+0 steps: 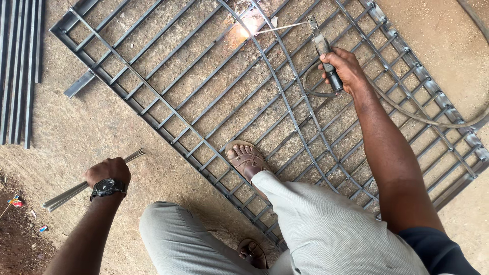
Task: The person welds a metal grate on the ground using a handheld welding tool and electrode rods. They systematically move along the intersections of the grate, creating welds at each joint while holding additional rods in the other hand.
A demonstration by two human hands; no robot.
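gate: big grey steel grille gate [204, 97] with curved bars, lying flat on the dirt floor [102, 137], fills the middle and right of the frame. Looks heavy and stiff, so I'd grab it by the outer frame.
foot: sandalled foot [247, 160] planted on the bars, lower centre.
spare bars: grey steel strips [18, 66] on the ground, upper left, cut off by the edge.
right hand: right hand [344, 69] clenched round the black-handled electrode holder [326, 56], upper right. Thin rod's tip is sparking on a bar joint [244, 31].
left hand: left hand [108, 173] gripping a bundle of thin grey welding rods [81, 189], lower left. Light, springy, probably brittle coating.
cable: dark hose-like cable [423, 118] runs off right.
hard to see: glare hides the weld itself.
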